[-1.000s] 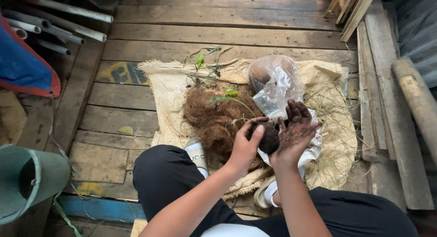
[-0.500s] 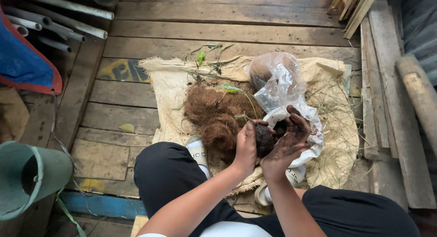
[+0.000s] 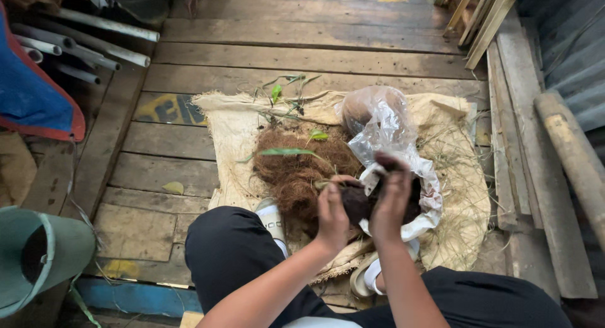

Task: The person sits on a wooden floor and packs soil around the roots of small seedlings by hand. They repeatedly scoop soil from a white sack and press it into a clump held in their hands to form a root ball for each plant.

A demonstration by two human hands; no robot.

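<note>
My left hand (image 3: 332, 212) and my right hand (image 3: 391, 195) press together around a dark ball of soil (image 3: 357, 202), held above my lap. Both hands are smeared with dirt. Just beyond them lies a heap of brown coconut fibre (image 3: 296, 170) with a few green leafy stems (image 3: 287, 153) on it. A clear plastic bag (image 3: 381, 123) stands behind my right hand, and a white bag of dark soil (image 3: 423, 205) lies under it. Everything rests on a burlap sack (image 3: 230, 136) spread over the wooden planks.
Grey pipes (image 3: 94, 41) and a blue tarp with a red edge (image 3: 31, 98) lie at the left. A green pot (image 3: 34, 252) sits at the lower left. Loose boards (image 3: 513, 132) and a round pole (image 3: 570, 151) line the right side. My white shoes (image 3: 274, 218) rest on the sack.
My hands have closed in on the soil ball and turned it, the right hand now curled over its top. The view has shifted slightly lower.
</note>
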